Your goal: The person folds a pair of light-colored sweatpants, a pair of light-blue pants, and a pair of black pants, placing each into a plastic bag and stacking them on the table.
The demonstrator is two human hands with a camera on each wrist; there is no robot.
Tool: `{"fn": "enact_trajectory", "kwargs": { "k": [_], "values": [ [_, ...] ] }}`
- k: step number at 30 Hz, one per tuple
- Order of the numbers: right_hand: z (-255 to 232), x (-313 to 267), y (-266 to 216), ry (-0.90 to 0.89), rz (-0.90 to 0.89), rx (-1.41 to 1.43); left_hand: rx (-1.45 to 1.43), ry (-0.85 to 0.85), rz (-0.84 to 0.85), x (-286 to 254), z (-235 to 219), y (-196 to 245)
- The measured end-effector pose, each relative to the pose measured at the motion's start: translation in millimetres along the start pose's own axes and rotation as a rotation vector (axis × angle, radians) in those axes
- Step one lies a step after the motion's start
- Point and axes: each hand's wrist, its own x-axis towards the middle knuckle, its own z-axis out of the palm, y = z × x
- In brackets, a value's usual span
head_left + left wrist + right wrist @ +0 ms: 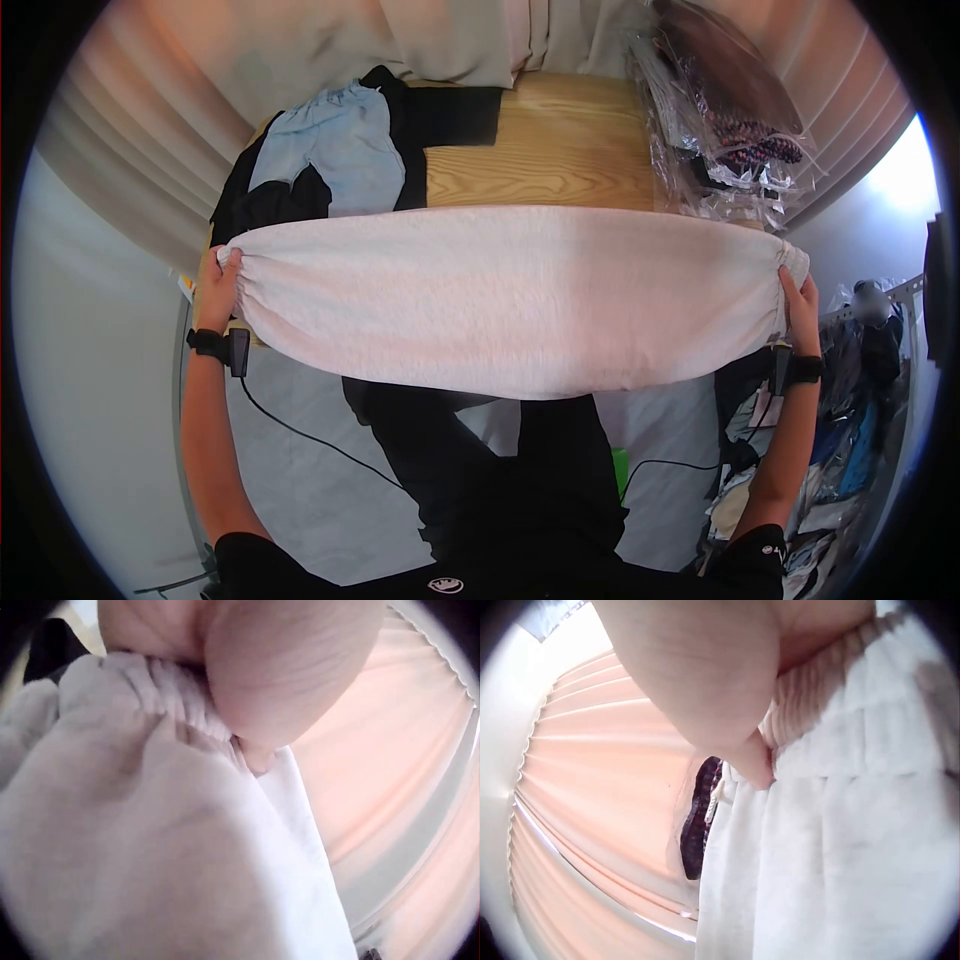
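Note:
A pale pinkish-white cloth (510,300) with gathered ends is stretched sideways between both hands, above the person's lap. My left hand (219,285) grips its left gathered end, thumb on the near side. At the opposite end, my right hand (799,300) grips the other gathered edge. The left wrist view has the left hand (292,667) over the bunched elastic of the cloth (150,825). In the right wrist view, the right hand (705,667) pinches the gathered band of the cloth (840,847). Most fingertips are hidden behind the fabric.
Light blue shorts (335,140) lie on black clothing (455,115) at the back left of the wooden table (540,160). Plastic-wrapped garments (730,110) stand at the back right, before a curtain (430,40). More clothes (840,440) fill a rack at the right.

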Motion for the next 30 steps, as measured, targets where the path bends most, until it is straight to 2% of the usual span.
{"fn": "enact_trajectory", "kwargs": {
  "k": [3,5,7,9,10,14,16,18,19,20,21,22,23,26,27,29,30],
  "values": [
    [12.7,2.7,-13.4,0.060,0.027,0.036,-0.075,0.022,-0.065,1.8,4.8,1.0],
    [21.9,12.1,-11.2,0.071,0.049,0.013,0.031,0.085,-0.140,4.4,11.9,2.3],
    [28.0,22.8,0.3,0.079,0.071,-0.011,0.053,0.049,-0.145,17.3,18.4,-19.6],
    [34.8,29.8,10.8,0.223,0.033,-0.661,0.075,0.013,-0.152,23.6,21.9,-21.9],
    [36.0,29.8,14.4,0.275,0.016,-0.751,0.090,0.006,-0.208,25.1,23.1,-23.4],
    [43.7,8.1,5.2,0.348,0.017,-0.737,0.115,-0.056,-0.338,7.5,20.2,8.0],
    [29.5,-4.4,17.5,0.405,-0.223,-0.840,0.141,-0.066,-0.361,-1.2,5.5,-8.2],
    [32.7,-16.9,10.5,0.394,-0.159,-0.796,0.151,-0.119,-0.428,-17.3,0.5,-9.4],
    [31.0,-38.3,6.5,0.420,-0.036,-0.477,0.149,-0.114,-0.447,-26.2,-6.0,1.5],
    [28.3,-63.4,8.4,0.433,0.090,-0.150,-0.013,-0.287,-0.608,-34.0,-19.0,15.0],
    [-4.9,-65.8,42.5,0.316,0.235,0.208,-0.183,-0.452,-0.758,-39.9,-29.0,20.6],
    [1.5,-77.7,30.7,0.259,0.303,0.441,-0.221,-0.464,-0.884,-44.9,-30.9,13.6],
    [9.9,-86.3,15.9,0.140,0.325,0.612,-0.217,-0.447,-0.893,-51.8,-30.0,13.9],
    [16.9,-94.5,8.3,0.128,0.425,0.767,-0.566,-0.281,-0.650,-70.8,-20.9,12.9],
    [22.4,-95.2,6.5,0.143,0.474,0.818,-0.557,-0.276,-0.650,-74.2,-15.8,6.9],
    [25.4,-96.6,12.3,0.160,0.531,0.868,-1.061,-0.007,-0.503,-82.2,3.3,-10.7],
    [23.6,-95.3,21.2,0.053,0.497,0.928,-1.185,-0.006,-0.536,-84.5,11.0,-15.4]
  ]
}}
